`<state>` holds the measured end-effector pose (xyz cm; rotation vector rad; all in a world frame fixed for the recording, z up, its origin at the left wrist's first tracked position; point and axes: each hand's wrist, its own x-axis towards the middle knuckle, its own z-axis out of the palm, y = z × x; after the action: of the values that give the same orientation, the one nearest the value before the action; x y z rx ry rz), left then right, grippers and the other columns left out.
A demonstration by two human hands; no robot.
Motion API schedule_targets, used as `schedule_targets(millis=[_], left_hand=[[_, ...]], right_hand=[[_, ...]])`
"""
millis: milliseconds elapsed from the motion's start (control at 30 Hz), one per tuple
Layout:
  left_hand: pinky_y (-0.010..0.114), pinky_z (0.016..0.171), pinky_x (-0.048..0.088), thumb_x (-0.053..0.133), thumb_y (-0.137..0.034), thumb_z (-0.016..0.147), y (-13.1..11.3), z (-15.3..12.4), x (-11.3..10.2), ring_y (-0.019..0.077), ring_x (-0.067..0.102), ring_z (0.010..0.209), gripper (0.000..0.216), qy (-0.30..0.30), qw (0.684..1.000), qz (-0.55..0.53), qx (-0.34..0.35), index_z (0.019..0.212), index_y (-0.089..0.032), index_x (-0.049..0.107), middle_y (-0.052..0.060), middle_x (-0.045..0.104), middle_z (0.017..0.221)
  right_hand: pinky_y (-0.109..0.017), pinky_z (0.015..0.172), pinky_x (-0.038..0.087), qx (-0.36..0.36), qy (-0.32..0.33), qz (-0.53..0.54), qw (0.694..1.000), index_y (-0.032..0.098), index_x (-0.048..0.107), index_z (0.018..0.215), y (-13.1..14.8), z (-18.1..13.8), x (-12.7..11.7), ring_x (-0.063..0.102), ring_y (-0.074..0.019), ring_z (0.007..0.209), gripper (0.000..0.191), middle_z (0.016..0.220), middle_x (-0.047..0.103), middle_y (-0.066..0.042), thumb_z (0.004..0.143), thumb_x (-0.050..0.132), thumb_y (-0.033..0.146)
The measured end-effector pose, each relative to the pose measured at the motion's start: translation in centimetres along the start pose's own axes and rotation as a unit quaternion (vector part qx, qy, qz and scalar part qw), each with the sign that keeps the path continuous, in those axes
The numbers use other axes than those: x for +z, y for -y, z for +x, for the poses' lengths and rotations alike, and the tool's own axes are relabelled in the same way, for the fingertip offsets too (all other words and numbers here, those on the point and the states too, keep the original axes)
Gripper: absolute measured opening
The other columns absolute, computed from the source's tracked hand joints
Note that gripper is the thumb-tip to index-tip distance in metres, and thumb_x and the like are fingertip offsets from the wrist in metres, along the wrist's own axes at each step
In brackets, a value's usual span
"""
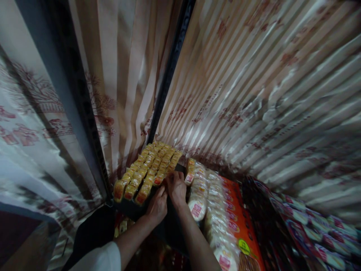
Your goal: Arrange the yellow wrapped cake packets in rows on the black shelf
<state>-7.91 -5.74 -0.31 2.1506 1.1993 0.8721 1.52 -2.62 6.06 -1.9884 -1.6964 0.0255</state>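
Several rows of small yellow-wrapped snack packs (148, 169) stand on edge on a dark shelf (132, 209). My left hand (157, 206) rests at the front right end of those rows, fingers curled against a pack. My right hand (176, 187) lies just beside it, fingers bent down onto the packs at the rows' right edge. What either hand actually grips is hidden by the fingers. To the right of my hands stand rows of round white-wrapped cakes (197, 199).
A dark metal upright (169, 71) rises behind the shelf, another (64, 94) at left. A striped patterned curtain (254, 94) hangs all around. Orange packets (239, 229) and dark red-and-white packs (310, 229) fill the shelf to the right.
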Motion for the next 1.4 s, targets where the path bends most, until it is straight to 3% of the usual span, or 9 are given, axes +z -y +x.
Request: schedule_targets(millis=[200,333,567,733,1000,1233,1400], left_hand=[[0.041,0.108,0.035,0.032,-0.002,0.077,0.6,-0.2,0.5,0.0226,0.039,0.129,0.058,0.008,1.0,-0.001,-0.007,0.134,-0.01,0.042,0.014,0.046,0.134],[0.036,0.11,0.033,0.03,0.001,0.076,0.3,-0.1,-0.2,0.0203,0.038,0.129,0.059,0.041,0.999,0.001,-0.034,0.133,-0.009,0.042,0.012,0.044,0.137],[0.032,0.111,0.031,0.031,-0.002,0.079,-0.6,0.0,-1.0,0.0187,0.037,0.129,0.057,0.062,0.996,-0.006,-0.057,0.134,-0.011,0.041,0.01,0.042,0.139],[0.034,0.112,0.031,0.03,-0.002,0.079,-0.4,0.0,-0.9,0.0198,0.036,0.13,0.058,0.071,0.996,0.002,-0.059,0.135,-0.009,0.04,0.011,0.041,0.14],[0.039,0.11,0.034,0.031,-0.001,0.078,-0.2,-0.1,-0.7,0.0206,0.039,0.128,0.057,0.047,0.998,-0.002,-0.033,0.133,-0.01,0.043,0.012,0.044,0.137],[0.038,0.108,0.037,0.032,0.002,0.076,0.0,-0.3,-0.5,0.0199,0.041,0.126,0.057,0.026,1.0,0.01,-0.015,0.13,-0.01,0.046,0.012,0.047,0.134],[0.036,0.105,0.04,0.033,-0.001,0.078,-0.4,-0.8,-0.9,0.0197,0.048,0.12,0.049,0.0,1.0,0.012,0.017,0.123,-0.009,0.051,0.013,0.053,0.126]], right_hand=[[-0.028,0.068,0.046,0.008,0.003,0.016,1.0,0.019,0.053,0.108,-1.4,0.5,-0.7,0.06,-0.0168,0.081,0.029,0.102,0.058,-0.007,0.087,0.043,0.037],[-0.03,0.076,0.044,0.076,-0.034,-0.078,0.993,0.017,0.054,0.112,-4.2,2.4,-2.6,0.057,-0.0213,0.096,0.031,0.107,0.059,-0.011,0.089,0.038,0.03],[-0.032,0.08,0.04,0.108,0.095,-0.219,0.965,0.021,0.055,0.116,-7.5,5.0,-4.2,0.053,-0.0263,0.104,0.035,0.109,0.06,-0.01,0.085,0.049,0.037],[-0.031,0.077,0.04,0.102,0.118,-0.233,0.96,0.02,0.058,0.109,-7.0,5.3,-4.1,0.053,-0.0262,0.105,0.033,0.105,0.062,-0.01,0.084,0.049,0.04],[-0.029,0.077,0.041,0.067,0.067,-0.22,0.971,0.014,0.055,0.107,-6.2,4.2,-4.1,0.057,-0.0236,0.098,0.03,0.099,0.064,-0.012,0.083,0.052,0.031],[-0.027,0.065,0.041,0.094,-0.006,-0.124,0.988,0.019,0.053,0.116,-6.0,2.8,-4.9,0.061,-0.0175,0.078,0.035,0.105,0.06,-0.01,0.083,0.049,0.031],[-0.027,0.065,0.043,0.058,-0.009,-0.04,0.997,0.019,0.056,0.109,-4.7,0.5,-6.5,0.062,-0.0156,0.073,0.032,0.103,0.059,-0.008,0.083,0.048,0.035]])
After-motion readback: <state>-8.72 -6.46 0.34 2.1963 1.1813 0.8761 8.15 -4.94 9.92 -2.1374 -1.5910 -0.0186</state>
